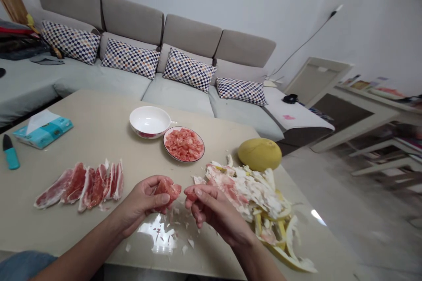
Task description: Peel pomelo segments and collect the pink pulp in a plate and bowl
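My left hand (145, 202) is closed around a chunk of red pomelo flesh (168, 189) above the near edge of the beige table (99, 127). My right hand (211, 208) is right beside it, fingers pinched on a small red piece (190, 194) of the same fruit. Several peeled red pomelo segments (82, 184) lie in a row to the left. A plate of broken red flesh (183, 144) sits behind my hands, with a white bowl (150, 120) next to it. White bits of membrane lie scattered under my hands.
A heap of pomelo peel and pith (260, 197) lies at the right, with a whole yellow pomelo (260, 153) behind it. A teal tissue pack (42, 129) and a teal-handled knife (10, 153) rest at the left. A grey sofa with checked cushions (187, 70) stands behind.
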{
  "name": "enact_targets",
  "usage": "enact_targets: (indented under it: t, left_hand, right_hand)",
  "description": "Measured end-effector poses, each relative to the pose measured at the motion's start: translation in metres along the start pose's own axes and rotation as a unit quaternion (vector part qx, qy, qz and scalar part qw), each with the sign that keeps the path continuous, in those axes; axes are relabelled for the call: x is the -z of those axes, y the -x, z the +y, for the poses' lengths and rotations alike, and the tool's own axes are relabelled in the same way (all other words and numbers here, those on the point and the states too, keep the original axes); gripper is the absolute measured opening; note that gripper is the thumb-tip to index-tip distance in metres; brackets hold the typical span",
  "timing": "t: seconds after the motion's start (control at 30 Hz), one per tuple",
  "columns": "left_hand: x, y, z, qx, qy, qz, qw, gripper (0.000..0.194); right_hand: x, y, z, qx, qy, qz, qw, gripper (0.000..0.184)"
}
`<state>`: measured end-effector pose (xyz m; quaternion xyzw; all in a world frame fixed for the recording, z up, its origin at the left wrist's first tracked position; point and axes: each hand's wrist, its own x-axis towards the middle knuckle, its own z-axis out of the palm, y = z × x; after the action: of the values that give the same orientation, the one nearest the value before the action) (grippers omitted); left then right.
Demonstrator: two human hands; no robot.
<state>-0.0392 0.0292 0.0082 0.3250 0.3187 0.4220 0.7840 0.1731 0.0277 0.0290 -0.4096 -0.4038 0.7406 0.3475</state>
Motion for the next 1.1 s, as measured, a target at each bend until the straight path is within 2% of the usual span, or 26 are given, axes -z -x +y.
enact_targets:
  t: [0.1,0.17,0.27,0.3,0.33,0.37,0.4,0.5,0.6,0.67,0.77,0.8,0.83,0.87,0.9,1.0,1.1]
  left_hand:
    - [0.001,0.0,0.0,0.011,0.024,-0.008,1.0,0.032]
    - [0.002,-0.001,-0.001,0.018,0.042,-0.011,0.999,0.032]
    - [0.004,-0.002,-0.003,0.032,0.068,-0.006,0.997,0.031]
    - [0.005,-0.002,-0.004,0.035,0.074,-0.001,0.997,0.03]
    - [0.005,-0.002,-0.004,0.037,0.079,0.003,0.996,0.03]
    - [0.006,-0.002,-0.005,0.038,0.084,0.009,0.996,0.029]
    - [0.006,-0.003,-0.005,0.038,0.087,0.014,0.995,0.028]
    - [0.008,-0.004,-0.006,0.033,0.092,0.025,0.995,0.027]
    - [0.008,-0.005,-0.006,0.023,0.083,0.023,0.996,0.027]
    - [0.009,-0.005,-0.006,0.005,0.058,0.023,0.998,0.029]
    - [0.007,-0.004,-0.005,-0.04,-0.01,0.029,0.999,0.035]
    - [0.006,-0.003,-0.005,-0.056,-0.035,0.034,0.997,0.036]
    - [0.004,-0.002,-0.004,-0.071,-0.06,0.039,0.995,0.037]
    - [0.003,-0.001,-0.004,-0.084,-0.082,0.043,0.992,0.038]
    - [0.001,0.0,-0.003,-0.096,-0.102,0.046,0.989,0.039]
    - [-0.004,0.002,-0.002,-0.109,-0.165,0.047,0.979,0.043]
    - [-0.009,0.005,-0.001,-0.101,-0.22,0.057,0.969,0.041]
  right_hand:
    - [-0.001,-0.001,-0.001,-0.013,-0.012,-0.019,1.0,0.032]
    - [0.0,-0.006,-0.003,-0.002,0.015,-0.012,1.0,0.033]
    - [0.009,-0.029,-0.011,0.081,0.143,0.049,0.985,0.034]
    - [0.014,-0.041,-0.015,0.126,0.205,0.087,0.967,0.034]
    - [0.021,-0.055,-0.019,0.17,0.282,0.123,0.936,0.035]
    - [0.028,-0.07,-0.024,0.218,0.363,0.169,0.89,0.035]
    - [0.035,-0.086,-0.029,0.242,0.387,0.2,0.867,0.032]
    - [0.052,-0.13,-0.043,0.282,0.422,0.245,0.826,0.022]
    - [0.056,-0.152,-0.052,0.299,0.445,0.253,0.805,0.015]
    - [0.049,-0.147,-0.052,0.305,0.451,0.249,0.801,0.016]
    - [0.029,-0.111,-0.045,0.299,0.451,0.207,0.815,0.022]
    - [0.021,-0.094,-0.042,0.283,0.447,0.171,0.831,0.023]
    - [0.013,-0.076,-0.039,0.24,0.424,0.102,0.868,0.026]
    - [0.006,-0.058,-0.037,0.202,0.403,0.051,0.891,0.029]
    - [-0.001,-0.042,-0.035,0.179,0.396,0.021,0.9,0.029]
    - [-0.013,-0.01,-0.034,0.156,0.413,0.008,0.897,0.03]
    - [-0.017,0.0,-0.033,0.128,0.402,0.018,0.906,0.024]
